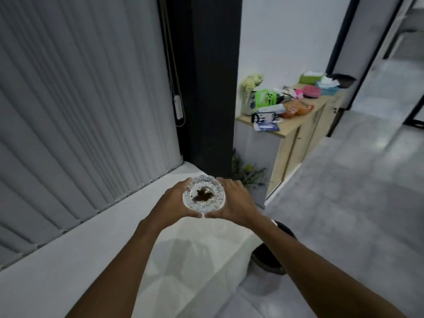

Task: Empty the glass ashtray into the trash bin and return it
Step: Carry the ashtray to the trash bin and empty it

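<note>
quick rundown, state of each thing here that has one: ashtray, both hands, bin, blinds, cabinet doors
glass ashtray: upright, held above the white ledge, dark ash still inside
left hand: closed on the ashtray's left side
right hand: closed on the ashtray's right side
trash bin: on the floor below the right forearm, mostly hidden, contents cannot be told
vertical blinds: drawn shut
cabinet doors: shut

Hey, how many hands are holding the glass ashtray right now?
2. The left hand cups the glass ashtray's left side; the right hand cups its right. Thumbs nearly meet at the near rim.
</note>
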The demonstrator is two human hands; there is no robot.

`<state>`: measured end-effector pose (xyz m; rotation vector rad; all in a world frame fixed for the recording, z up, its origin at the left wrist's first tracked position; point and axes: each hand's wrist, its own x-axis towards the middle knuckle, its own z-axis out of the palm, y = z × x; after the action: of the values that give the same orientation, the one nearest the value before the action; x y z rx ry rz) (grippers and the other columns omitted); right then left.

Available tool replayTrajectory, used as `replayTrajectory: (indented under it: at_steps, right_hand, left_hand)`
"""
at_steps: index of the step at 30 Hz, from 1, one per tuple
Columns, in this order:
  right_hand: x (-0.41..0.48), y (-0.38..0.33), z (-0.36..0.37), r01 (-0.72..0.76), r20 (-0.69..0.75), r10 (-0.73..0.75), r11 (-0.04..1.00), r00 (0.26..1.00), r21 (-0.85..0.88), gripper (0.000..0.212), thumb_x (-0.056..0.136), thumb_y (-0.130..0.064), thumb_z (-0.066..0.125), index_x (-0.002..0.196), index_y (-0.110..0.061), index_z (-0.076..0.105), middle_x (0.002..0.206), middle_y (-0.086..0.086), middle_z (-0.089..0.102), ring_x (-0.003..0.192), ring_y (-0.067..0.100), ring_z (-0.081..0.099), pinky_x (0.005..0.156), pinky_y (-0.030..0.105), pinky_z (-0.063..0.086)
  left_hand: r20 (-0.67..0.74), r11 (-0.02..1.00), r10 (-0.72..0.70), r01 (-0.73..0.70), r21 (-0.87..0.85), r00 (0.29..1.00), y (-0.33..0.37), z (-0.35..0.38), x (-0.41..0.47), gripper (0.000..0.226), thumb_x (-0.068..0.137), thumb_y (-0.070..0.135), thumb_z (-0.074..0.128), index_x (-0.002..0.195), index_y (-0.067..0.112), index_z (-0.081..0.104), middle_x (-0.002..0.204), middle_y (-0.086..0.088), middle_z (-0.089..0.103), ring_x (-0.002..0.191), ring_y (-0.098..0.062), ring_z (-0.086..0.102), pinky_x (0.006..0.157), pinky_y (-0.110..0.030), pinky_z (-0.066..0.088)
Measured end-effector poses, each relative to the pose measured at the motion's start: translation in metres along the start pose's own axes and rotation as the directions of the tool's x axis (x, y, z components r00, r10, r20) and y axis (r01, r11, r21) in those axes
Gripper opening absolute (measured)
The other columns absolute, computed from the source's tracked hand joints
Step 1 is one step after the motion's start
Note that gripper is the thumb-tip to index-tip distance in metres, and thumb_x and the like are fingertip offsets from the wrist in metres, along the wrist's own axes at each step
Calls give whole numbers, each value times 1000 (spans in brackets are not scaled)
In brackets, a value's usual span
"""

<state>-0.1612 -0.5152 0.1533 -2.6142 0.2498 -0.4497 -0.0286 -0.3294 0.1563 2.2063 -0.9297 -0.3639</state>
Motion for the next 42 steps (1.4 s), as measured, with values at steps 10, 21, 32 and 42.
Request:
replayTrajectory:
  at_steps: [10,21,32,42]
  right_hand:
    - [-106,163,-113,-193,-20,192,981,981,-11,105,63,-64,91,148,-23,46,143,-2,57,128,15,43,108,30,33]
    - [-167,309,-144,-418,24,417,908,909,32,105,63,-66,90,149,-28,43,147,-8,54,132,16,40,107,36,42]
    - [-153,450,-32,-467,128,458,883,880,49,107,63,-72,87,150,-35,37,150,-12,51,135,15,40,106,39,47]
    - [-153,561,107,-412,209,396,910,894,39,106,65,-66,88,150,-33,36,150,-9,51,134,16,41,104,34,45]
  left_hand:
    - [156,991,115,-103,-87,981,134,174,49,122,49,48,103,154,30,43,144,15,58,127,-8,58,108,-36,52]
    - [293,981,176,-144,-128,940,188,333,108,120,52,53,99,154,31,41,147,13,56,134,-11,54,112,-38,49]
    - [286,993,84,-55,-109,954,101,471,176,118,56,44,99,156,26,39,155,8,49,141,-13,47,114,-31,42]
    - [293,985,-87,125,-115,952,-20,603,206,120,64,37,98,161,29,28,163,10,39,147,-13,41,113,-20,28]
